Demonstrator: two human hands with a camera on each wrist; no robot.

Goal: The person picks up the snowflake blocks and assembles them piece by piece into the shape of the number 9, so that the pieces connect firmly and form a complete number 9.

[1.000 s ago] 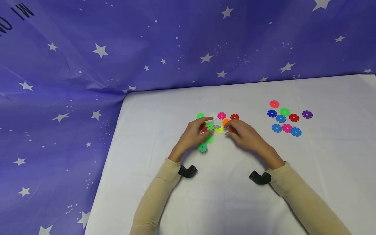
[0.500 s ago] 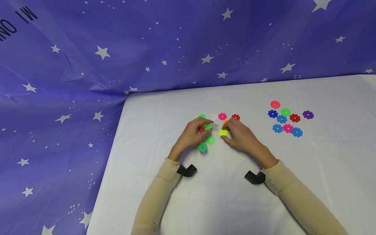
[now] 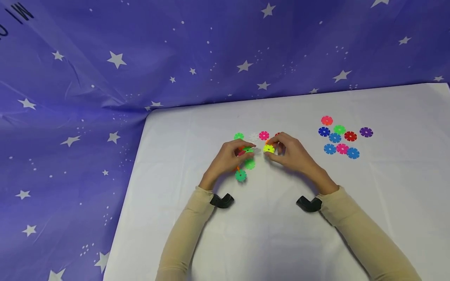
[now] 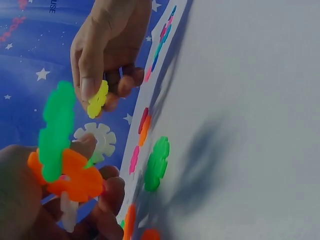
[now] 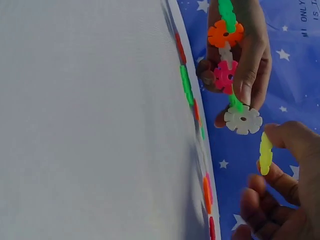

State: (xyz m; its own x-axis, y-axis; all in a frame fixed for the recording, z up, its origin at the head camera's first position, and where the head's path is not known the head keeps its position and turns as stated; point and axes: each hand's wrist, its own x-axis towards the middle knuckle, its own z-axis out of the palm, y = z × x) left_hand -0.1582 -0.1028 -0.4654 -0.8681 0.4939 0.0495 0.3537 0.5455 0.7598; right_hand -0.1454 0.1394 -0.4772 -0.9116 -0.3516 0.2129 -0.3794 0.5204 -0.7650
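Note:
My left hand (image 3: pixel 225 159) grips a chain of notched snowflake discs pushed into one another. In the right wrist view the chain runs from a green disc (image 5: pixel 227 15) through an orange disc (image 5: pixel 226 34), a clear one and a pink disc (image 5: pixel 225 75) to a green one, mostly covered by the thumb, and a white disc (image 5: pixel 243 120) at the end. Between thumb and forefinger my right hand (image 3: pixel 294 156) pinches a yellow snowflake disc (image 3: pixel 268 149). Its edge is turned toward the white disc, with a small gap between them. Both hands are raised over the white table.
Loose discs lie around and behind the hands, among them a pink disc (image 3: pixel 264 135), a green disc (image 3: pixel 239 136) and a light green disc (image 3: pixel 250 164). Farther right is a group with a purple disc (image 3: pixel 366 132). A blue star-patterned cloth (image 3: pixel 211 50) borders the white table (image 3: pixel 263 234).
My right hand has taken hold of the yellow disc and brought it up, facing the chain. My left hand keeps its grip on the chain, nearly in place.

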